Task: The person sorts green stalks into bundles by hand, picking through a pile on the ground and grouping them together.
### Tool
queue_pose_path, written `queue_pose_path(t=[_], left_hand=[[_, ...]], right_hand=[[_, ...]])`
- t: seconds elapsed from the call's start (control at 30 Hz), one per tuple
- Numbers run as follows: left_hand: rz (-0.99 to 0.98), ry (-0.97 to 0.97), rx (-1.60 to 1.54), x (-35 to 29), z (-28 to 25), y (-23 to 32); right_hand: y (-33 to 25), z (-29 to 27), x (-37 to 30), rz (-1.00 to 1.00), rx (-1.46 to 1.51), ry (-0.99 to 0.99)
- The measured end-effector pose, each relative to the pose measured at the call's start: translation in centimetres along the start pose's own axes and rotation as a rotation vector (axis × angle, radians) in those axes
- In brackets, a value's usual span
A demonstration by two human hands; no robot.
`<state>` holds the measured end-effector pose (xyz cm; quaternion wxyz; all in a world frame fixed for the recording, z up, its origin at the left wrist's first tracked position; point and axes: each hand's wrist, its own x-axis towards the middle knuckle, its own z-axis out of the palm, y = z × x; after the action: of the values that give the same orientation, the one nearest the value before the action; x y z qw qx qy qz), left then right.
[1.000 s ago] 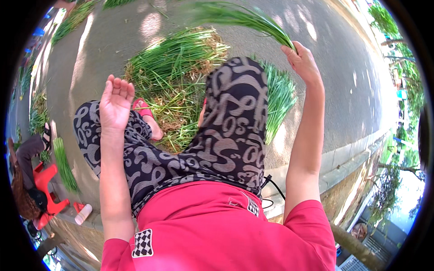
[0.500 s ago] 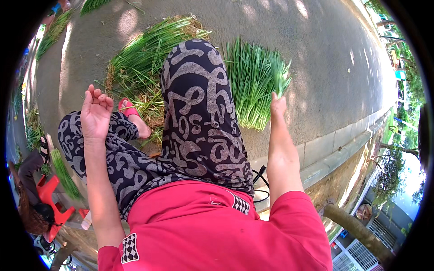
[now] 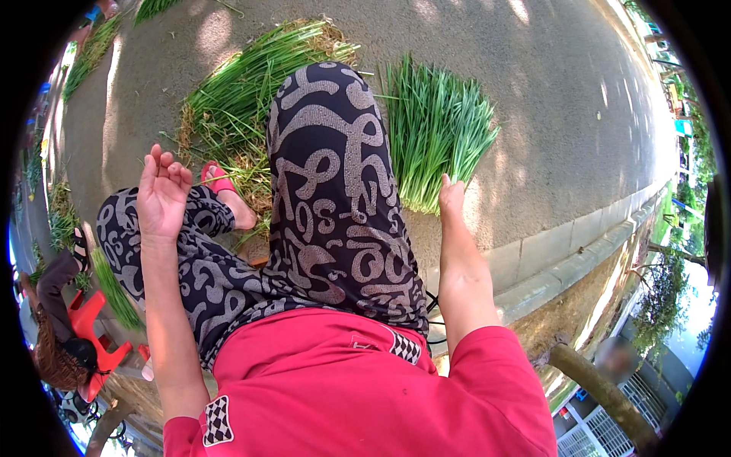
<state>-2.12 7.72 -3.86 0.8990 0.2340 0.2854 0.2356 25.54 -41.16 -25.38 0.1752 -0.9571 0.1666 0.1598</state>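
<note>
My left hand (image 3: 162, 196) is raised over my left thigh, palm up. Its fingers curl loosely apart, and nothing shows in the palm. At the lower right edge of a fanned pile of green chives (image 3: 426, 114), my right hand (image 3: 451, 199) is closed at the pale stem ends of a bunch of chives (image 3: 474, 145). That bunch lies along the pile's right side, leaves pointing away from me. A larger, looser heap of chives (image 3: 251, 80) with yellowed leaves lies beyond my left foot, partly hidden by my raised knee.
Grey pavement (image 3: 548, 129) stretches to the right, up to a stone curb (image 3: 556, 263). At the left are a red plastic stool (image 3: 95, 343), another person's sandalled foot (image 3: 80, 247) and another row of chives (image 3: 114, 286). A tree trunk (image 3: 601, 392) stands at the lower right.
My right hand has come down and slightly left, toward me. The bunch it held upright against the pile's edge now lies flat along it. My left hand has barely moved.
</note>
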Motion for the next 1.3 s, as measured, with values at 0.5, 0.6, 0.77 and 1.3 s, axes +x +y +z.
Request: queue_pose_path(t=[0.5, 0.6, 0.77, 1.3], left_hand=[[-0.014, -0.025, -0.011, -0.4, -0.1, -0.1], [-0.015, -0.089, -0.047, 0.0, 0.2, -0.1], [0.032, 0.062, 0.005, 0.1, 0.7, -0.1], [0.838, 0.366, 1.449, -7.2, 3.6, 8.4]], right_hand=[[2.2, 1.5, 2.7, -0.059, -0.299, -0.288], [2.9, 1.9, 5.2, -0.104, -0.427, -0.155], [-3.2, -1.1, 10.1, -0.333, -0.037, -0.004], [-45.2, -6.7, -10.5, -1.212, -0.016, -0.664]])
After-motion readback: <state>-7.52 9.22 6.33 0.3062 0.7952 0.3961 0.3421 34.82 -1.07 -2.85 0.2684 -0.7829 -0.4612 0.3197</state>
